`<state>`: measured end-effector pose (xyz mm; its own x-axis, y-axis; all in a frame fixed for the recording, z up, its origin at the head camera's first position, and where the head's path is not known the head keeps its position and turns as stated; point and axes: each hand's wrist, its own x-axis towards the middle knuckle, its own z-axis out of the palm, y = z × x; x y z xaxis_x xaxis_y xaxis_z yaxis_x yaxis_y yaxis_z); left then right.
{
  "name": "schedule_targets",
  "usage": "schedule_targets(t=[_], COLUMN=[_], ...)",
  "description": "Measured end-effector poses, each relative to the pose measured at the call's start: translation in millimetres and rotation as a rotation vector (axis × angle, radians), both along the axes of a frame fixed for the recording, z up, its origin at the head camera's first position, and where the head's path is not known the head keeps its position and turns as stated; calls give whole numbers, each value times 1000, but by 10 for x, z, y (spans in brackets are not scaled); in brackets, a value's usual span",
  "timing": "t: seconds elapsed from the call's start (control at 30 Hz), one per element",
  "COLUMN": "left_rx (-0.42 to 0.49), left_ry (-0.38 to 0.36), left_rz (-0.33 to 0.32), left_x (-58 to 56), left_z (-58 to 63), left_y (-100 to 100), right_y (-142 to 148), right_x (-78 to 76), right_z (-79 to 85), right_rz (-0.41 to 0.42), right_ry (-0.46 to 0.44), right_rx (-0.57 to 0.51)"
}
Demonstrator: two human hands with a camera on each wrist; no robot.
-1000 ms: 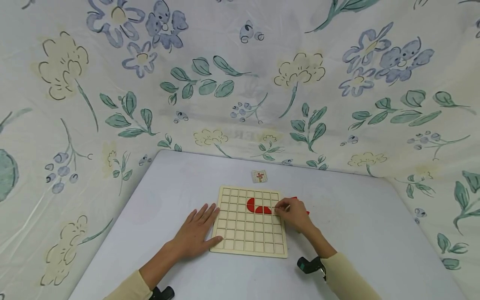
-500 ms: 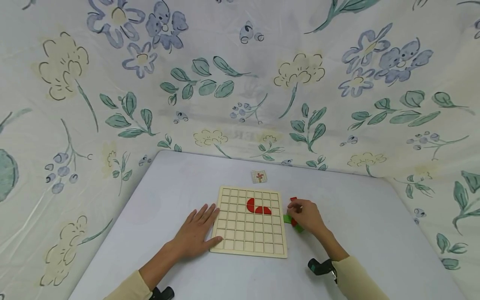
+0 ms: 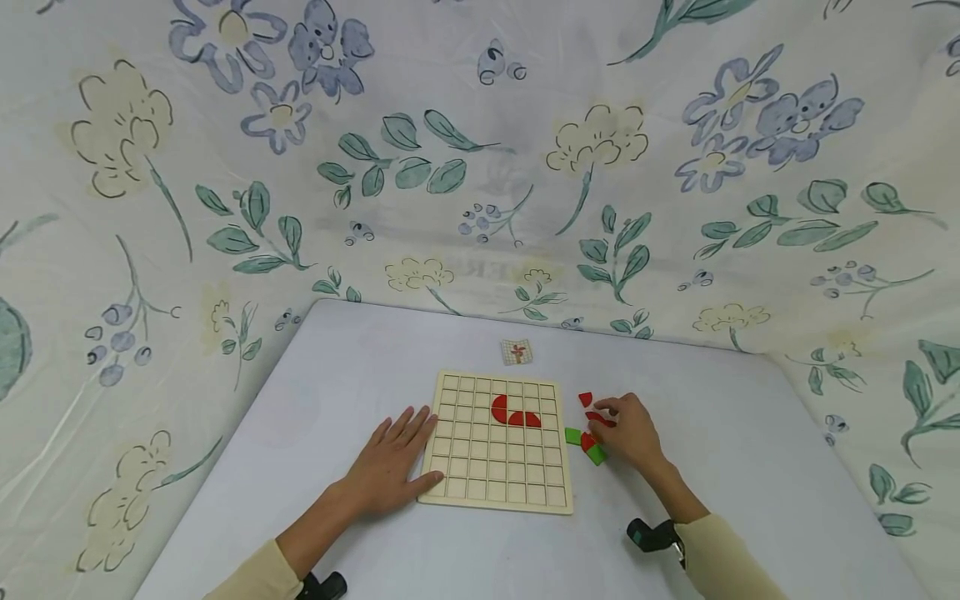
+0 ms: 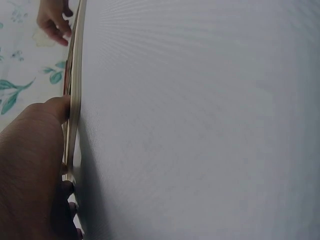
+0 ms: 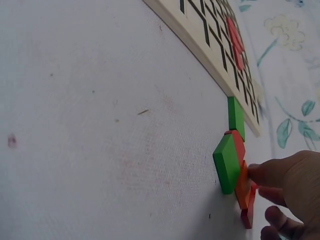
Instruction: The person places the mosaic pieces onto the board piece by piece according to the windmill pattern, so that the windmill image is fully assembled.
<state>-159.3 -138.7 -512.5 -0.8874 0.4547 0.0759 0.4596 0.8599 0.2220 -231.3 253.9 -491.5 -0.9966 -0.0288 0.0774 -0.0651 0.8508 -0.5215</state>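
My left hand [image 3: 388,462] lies with fingers spread against the left edge of a pale wooden grid board [image 3: 465,467], the thumb over its lower left corner. Several red curved pieces [image 3: 525,419] sit in cells of its upper middle. My right hand [image 3: 632,425] is at the loose pieces beside the board, thumb and index finger parted around a red piece [image 3: 597,417]. In the right wrist view the thumb [image 5: 265,172] comes right up to an orange-looking piece [image 5: 243,185]. Nearby lie another red piece [image 3: 586,399], a green piece [image 3: 573,436] and a second green piece [image 3: 596,455].
A small card [image 3: 517,352] printed with a grid and a red figure lies behind the board. The white table [image 3: 360,358] ends at a flower-patterned cloth [image 3: 480,167] at the back and sides. A dark wrist device [image 3: 651,535] is by the right sleeve.
My right hand has drawn back from the board's right edge to the loose pieces, and its fingers have parted. More red and green pieces now show. The left hand stays put.
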Motion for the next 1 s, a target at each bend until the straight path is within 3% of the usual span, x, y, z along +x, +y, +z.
schedule_targets(t=[0.17,0.43,0.7,0.87,1.0], left_rx=[6,13,15,14,4], left_ry=[-3,-4,1,0,-12], left_rz=[2,-1,-4,-2,8], left_x=[-2,-5,5,5,4], left_z=[-14,-29,-16,-27,-35], left_y=[-7,-16,-24,-17,-11], right_y=[-9,-40,-116,-184,-286], right_x=[-30,-60,-45,-29,-15], right_z=[-12,-22,-60,-30,25], right_rz=[-17,23,22,75,110], right_ry=[-39,-32,24,92,85], right_rx=[5,-40,-100,-163,-232])
